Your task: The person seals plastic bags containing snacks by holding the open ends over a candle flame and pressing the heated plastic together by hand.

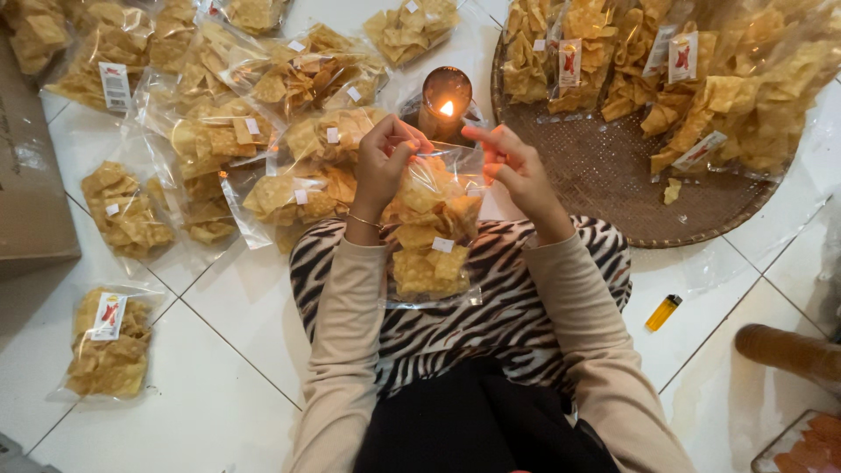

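We find the left hand (383, 166) and the right hand (512, 166) both raised over the lap, each pinching the top edge of one clear plastic bag of yellow chips (429, 236). The left hand is clenched on the bag's upper left corner; the right hand grasps the upper right corner with thumb and forefinger, its other fingers spread. The bag hangs upright between them, its lower edge resting on the zebra-striped cloth (526, 298) across the lap.

Just beyond the bag's top edge stands a small lit candle lamp (447, 101) on the white tiled floor (210, 385); the flame sits near the bag's upper seam, though we cannot tell whether they touch.

To the left, filled chip bags (219, 131) lie in an overlapping heap, reaching close to the left forearm. One separate bag (109, 342) lies alone on the tiles at lower left, well apart. A brown cardboard box (31, 184) bounds the far left edge.

To the right, a round woven tray (613, 184) holds more bags and loose chips along its far side; its near rim lies just beside the right forearm. A yellow lighter (663, 312) lies on the tiles below the tray.

Open floor remains at lower left between the heap and the lap, and around the lighter at right.
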